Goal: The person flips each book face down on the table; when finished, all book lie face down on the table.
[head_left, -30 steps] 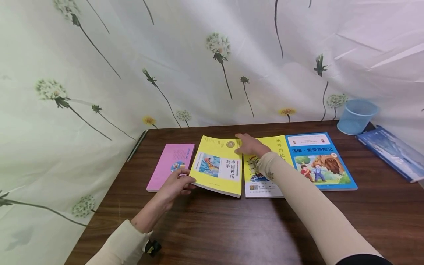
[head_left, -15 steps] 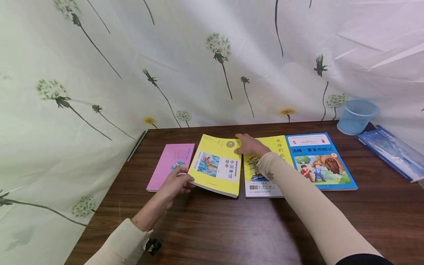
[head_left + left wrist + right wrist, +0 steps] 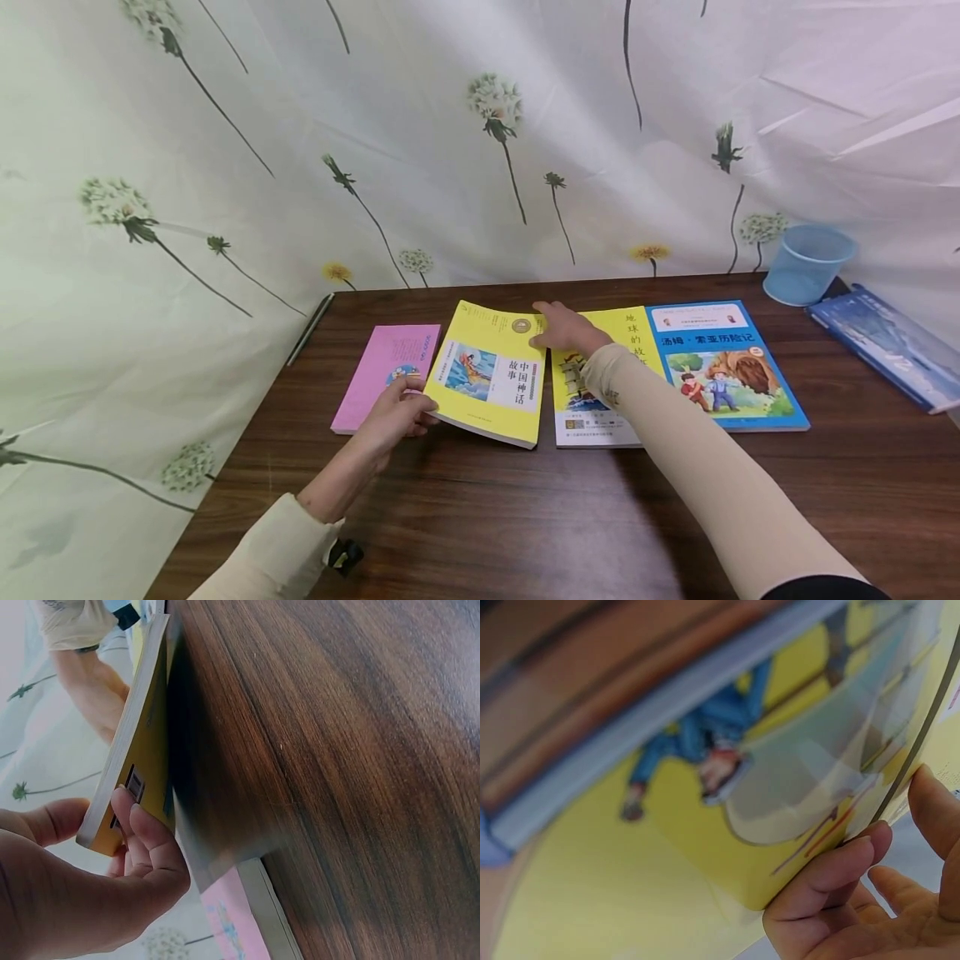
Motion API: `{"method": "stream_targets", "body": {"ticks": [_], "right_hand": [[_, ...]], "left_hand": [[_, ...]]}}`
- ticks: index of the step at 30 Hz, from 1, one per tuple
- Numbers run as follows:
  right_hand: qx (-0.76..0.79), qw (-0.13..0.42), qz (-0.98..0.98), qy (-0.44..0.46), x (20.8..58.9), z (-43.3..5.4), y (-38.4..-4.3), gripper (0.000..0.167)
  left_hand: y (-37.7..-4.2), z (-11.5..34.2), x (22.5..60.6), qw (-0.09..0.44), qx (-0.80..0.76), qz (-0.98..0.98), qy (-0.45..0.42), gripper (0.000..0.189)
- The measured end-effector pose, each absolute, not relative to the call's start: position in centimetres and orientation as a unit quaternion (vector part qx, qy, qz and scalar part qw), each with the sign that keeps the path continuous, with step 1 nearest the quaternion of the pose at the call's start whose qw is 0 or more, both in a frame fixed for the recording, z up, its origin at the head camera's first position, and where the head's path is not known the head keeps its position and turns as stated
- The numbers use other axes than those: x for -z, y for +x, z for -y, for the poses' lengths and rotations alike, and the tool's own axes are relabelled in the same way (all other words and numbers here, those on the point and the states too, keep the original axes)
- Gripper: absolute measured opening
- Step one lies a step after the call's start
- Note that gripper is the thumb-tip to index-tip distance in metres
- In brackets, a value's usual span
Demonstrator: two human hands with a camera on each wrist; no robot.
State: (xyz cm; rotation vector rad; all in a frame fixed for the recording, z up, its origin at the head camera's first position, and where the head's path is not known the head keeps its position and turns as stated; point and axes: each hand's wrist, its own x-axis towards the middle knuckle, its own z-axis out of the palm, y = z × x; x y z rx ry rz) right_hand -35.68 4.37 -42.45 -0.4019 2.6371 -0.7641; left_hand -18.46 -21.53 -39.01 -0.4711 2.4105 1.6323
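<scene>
A yellow paperback book (image 3: 487, 371) with a picture of a flying figure is in both hands, its near edge raised off the table. My left hand (image 3: 397, 412) pinches its lower left corner; in the left wrist view the thumb (image 3: 56, 821) is on one face and the fingers (image 3: 154, 836) on the other. At the upper right corner my right hand (image 3: 570, 329) holds the same book, thumb over the cover. Under the right forearm lies a yellow ship book (image 3: 596, 429), partly hidden; its cover (image 3: 652, 877) fills much of the right wrist view.
A pink book (image 3: 390, 358) lies to the left, behind the left hand. A blue storybook (image 3: 723, 358) adjoins the ship book. At the far right are a blue bin (image 3: 806, 267) and another blue book (image 3: 885, 346). A dark rod (image 3: 311, 329) lies along the left edge, near the curtain (image 3: 262, 125).
The held yellow book has turned slightly, its near edge moving left and widening the gap to the ship book. My left hand has shifted a little left; the right hand has stayed put.
</scene>
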Motion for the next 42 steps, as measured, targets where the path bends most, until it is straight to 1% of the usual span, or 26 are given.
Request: {"method": "stream_targets", "body": {"ticks": [13,23,42], "right_hand": [[0.276,0.188,-0.933,-0.135,42.5,-4.3,-36.1,0.082],[0.273,0.186,-0.934,-0.139,42.8,-4.2,-36.1,0.082],[0.273,0.184,-0.935,-0.135,42.8,-4.3,-36.1,0.084]], "left_hand": [[-18.4,21.5,38.5,0.089,-0.535,-0.827,-0.145,0.044],[-18.5,21.6,38.7,0.084,-0.535,-0.829,-0.138,0.041],[-18.3,21.4,37.6,0.071,-0.522,-0.843,-0.111,0.039]]}}
